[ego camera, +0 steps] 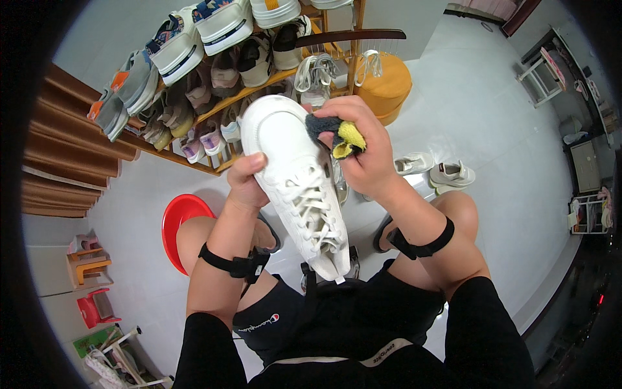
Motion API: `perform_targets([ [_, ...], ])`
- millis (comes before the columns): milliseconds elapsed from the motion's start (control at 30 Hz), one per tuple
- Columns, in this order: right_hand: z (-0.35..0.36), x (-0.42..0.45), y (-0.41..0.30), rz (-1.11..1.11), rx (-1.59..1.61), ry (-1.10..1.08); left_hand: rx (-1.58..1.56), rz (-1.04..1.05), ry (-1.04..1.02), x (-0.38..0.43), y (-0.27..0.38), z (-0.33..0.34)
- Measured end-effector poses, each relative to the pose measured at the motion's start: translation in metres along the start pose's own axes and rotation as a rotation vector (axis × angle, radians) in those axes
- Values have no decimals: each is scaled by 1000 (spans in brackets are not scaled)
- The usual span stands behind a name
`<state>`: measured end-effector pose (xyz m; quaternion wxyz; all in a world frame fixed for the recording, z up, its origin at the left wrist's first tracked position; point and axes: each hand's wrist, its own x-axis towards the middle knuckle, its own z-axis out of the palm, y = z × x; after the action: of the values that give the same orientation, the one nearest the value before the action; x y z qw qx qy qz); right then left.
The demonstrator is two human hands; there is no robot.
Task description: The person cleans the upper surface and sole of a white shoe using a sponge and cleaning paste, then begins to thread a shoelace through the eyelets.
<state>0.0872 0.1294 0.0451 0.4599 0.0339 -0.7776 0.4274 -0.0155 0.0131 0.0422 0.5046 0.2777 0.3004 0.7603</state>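
A white lace-up sneaker is held up before me, its toe pointing away and its heel towards my lap. My left hand grips it by the left side near the toe, thumb on the upper. In my right hand is a bunched cloth, dark grey with a yellow side. The cloth touches the sneaker's right edge by the toe. White laces are threaded through the sneaker's eyelets. The sole and the far side are hidden.
A wooden shoe rack with several pairs stands ahead. Laces hang from a dark hanging bar in front of a yellow round stool. A red basin stands by my left leg. White shoes rest on the floor at right.
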Motion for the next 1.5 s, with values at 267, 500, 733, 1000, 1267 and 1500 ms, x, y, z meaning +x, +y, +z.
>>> perform_targets([
  [267,-5,13,-3,-54,-89,26,-75,-172,10,-5,-21,-5],
  [500,-5,10,-8,-139,-275,-200,67,-254,233,12,-16,12],
  [733,5,0,-3,-127,-188,-397,147,-196,486,21,-13,7],
  [1000,4,0,8,-169,-231,-377,166,-174,516,26,-25,7],
  [1267,4,-1,3,-111,-110,-457,182,-154,531,33,-15,-6],
  [1500,6,-8,13,-110,-242,-359,108,-197,595,32,-25,-2],
])
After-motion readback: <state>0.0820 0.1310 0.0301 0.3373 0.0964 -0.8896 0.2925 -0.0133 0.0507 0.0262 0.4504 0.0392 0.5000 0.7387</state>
